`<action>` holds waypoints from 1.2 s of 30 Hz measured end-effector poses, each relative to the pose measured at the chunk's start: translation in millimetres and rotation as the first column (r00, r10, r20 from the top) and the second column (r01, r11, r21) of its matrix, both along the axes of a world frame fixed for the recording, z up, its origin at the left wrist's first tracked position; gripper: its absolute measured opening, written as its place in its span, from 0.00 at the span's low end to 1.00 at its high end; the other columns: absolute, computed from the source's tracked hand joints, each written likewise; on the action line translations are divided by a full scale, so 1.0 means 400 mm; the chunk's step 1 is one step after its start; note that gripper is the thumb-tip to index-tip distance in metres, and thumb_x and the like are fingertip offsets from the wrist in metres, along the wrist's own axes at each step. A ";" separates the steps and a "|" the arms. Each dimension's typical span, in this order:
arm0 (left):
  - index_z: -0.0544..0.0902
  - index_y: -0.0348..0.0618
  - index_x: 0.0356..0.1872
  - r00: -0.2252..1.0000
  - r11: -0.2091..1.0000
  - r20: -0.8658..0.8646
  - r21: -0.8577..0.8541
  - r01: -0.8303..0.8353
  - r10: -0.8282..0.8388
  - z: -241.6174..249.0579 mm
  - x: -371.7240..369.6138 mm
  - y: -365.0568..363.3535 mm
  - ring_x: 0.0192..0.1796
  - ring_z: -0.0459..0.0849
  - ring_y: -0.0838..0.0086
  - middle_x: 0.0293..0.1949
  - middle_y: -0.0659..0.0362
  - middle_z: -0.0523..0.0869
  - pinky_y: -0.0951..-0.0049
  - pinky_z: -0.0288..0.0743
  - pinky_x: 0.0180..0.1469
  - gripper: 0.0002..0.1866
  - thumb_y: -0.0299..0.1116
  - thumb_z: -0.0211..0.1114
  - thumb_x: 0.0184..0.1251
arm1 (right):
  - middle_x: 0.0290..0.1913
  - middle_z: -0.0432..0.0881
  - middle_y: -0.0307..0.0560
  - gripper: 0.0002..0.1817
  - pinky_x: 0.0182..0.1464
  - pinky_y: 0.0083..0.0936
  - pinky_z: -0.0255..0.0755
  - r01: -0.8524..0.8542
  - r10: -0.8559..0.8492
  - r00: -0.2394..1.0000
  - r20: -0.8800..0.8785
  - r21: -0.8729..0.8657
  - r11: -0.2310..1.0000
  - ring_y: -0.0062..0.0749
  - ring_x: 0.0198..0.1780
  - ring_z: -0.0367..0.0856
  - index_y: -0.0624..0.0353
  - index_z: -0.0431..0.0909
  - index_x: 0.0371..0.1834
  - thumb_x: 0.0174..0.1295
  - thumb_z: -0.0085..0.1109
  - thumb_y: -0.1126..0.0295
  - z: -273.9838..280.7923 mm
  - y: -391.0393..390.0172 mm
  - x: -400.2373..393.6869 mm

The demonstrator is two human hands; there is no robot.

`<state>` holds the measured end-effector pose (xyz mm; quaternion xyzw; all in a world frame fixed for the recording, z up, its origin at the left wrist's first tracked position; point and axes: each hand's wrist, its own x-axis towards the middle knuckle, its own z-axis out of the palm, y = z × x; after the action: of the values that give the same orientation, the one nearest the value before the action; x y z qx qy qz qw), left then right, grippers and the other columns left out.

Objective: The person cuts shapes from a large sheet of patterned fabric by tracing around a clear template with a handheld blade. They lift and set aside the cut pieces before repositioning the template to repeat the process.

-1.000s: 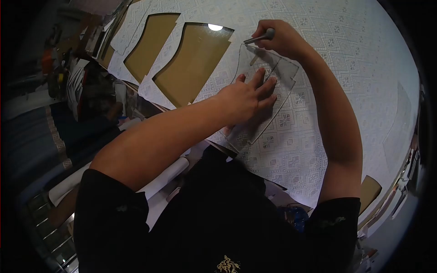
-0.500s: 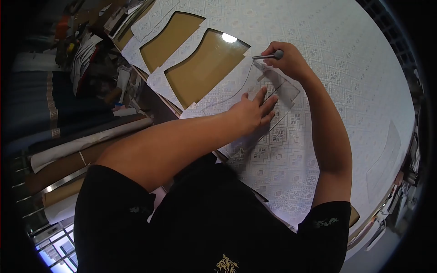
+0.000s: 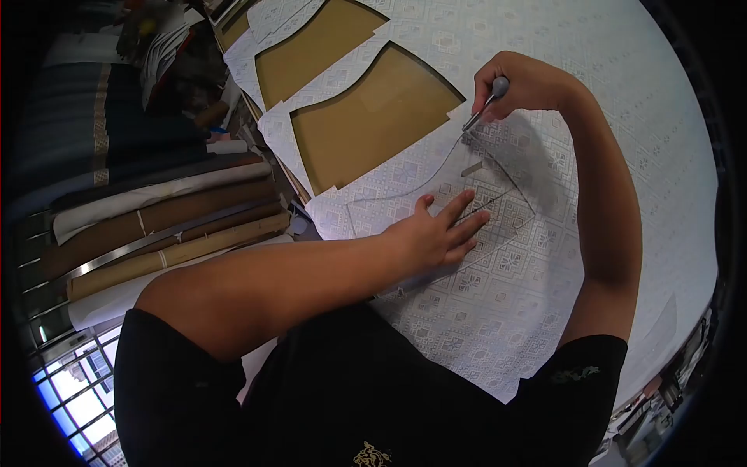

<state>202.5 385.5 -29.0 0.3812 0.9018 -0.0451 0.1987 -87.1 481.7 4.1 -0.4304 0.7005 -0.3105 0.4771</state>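
Note:
A clear template (image 3: 486, 187) with dark edges, one of them curved, lies on white patterned sheet material (image 3: 459, 311). My left hand (image 3: 428, 235) rests palm down on the template, its fingers stretched out and somewhat spread. Gripped in my right hand (image 3: 523, 84) is a slim metal tool with a rounded grey end (image 3: 490, 100). Its tip meets the template's upper corner, where the curved edge ends. Whether the tip is a blade cannot be made out. A small grey strip (image 3: 472, 168) shows on the template between my hands.
Beyond my left hand, the white sheet has shaped openings, a larger one (image 3: 373, 117) and another (image 3: 319, 50), showing brown board underneath. Several rolls of material (image 3: 179, 202) lie left of the table. A faint clear piece (image 3: 657, 335) lies near the right edge.
My right hand has turned the tool steeper, with its tip at the template's corner. My left hand stays flat on the template. The whole view has shifted slightly.

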 end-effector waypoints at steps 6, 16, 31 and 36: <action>0.70 0.56 0.75 1.000 1.000 -0.009 -0.010 -0.008 0.007 0.014 0.002 0.002 0.86 0.51 0.34 0.88 0.46 0.49 0.35 0.84 0.61 0.24 0.39 0.57 0.81 | 0.38 0.91 0.46 0.08 0.43 0.22 0.89 -0.211 0.211 0.977 -0.010 0.031 0.977 0.25 0.39 0.92 0.65 0.90 0.40 0.57 0.77 0.79 -0.001 -0.062 -0.033; 0.73 0.57 0.75 0.993 0.992 -0.033 0.067 -0.109 0.111 -0.025 0.029 0.013 0.87 0.51 0.36 0.89 0.47 0.48 0.28 0.80 0.60 0.25 0.39 0.58 0.80 | 0.37 0.92 0.44 0.08 0.40 0.22 0.86 -0.464 0.469 0.874 0.130 -0.063 0.883 0.24 0.37 0.91 0.64 0.90 0.39 0.58 0.78 0.77 -0.079 -0.129 0.052; 0.74 0.53 0.68 0.972 0.982 -0.219 0.181 -0.048 0.088 -0.121 0.050 0.016 0.73 0.77 0.37 0.82 0.46 0.68 0.30 0.83 0.55 0.21 0.37 0.56 0.78 | 0.37 0.91 0.48 0.09 0.48 0.33 0.81 -0.034 0.040 0.999 0.021 -0.226 0.973 0.42 0.41 0.90 0.59 0.89 0.37 0.55 0.79 0.71 -0.070 -0.088 0.361; 0.73 0.50 0.68 0.804 0.927 0.488 -0.031 -0.373 0.340 0.040 -0.049 0.045 0.66 0.83 0.49 0.69 0.50 0.81 0.59 0.81 0.63 0.21 0.39 0.62 0.78 | 0.36 0.91 0.48 0.05 0.48 0.42 0.81 -0.150 0.091 0.984 -0.153 -0.435 0.888 0.50 0.41 0.89 0.53 0.88 0.35 0.56 0.73 0.70 -0.103 -0.227 0.502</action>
<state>182.9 403.6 -13.0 0.2103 0.8792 0.1202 0.4104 113.5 391.1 -37.0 -0.5897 0.6121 -0.4038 0.3383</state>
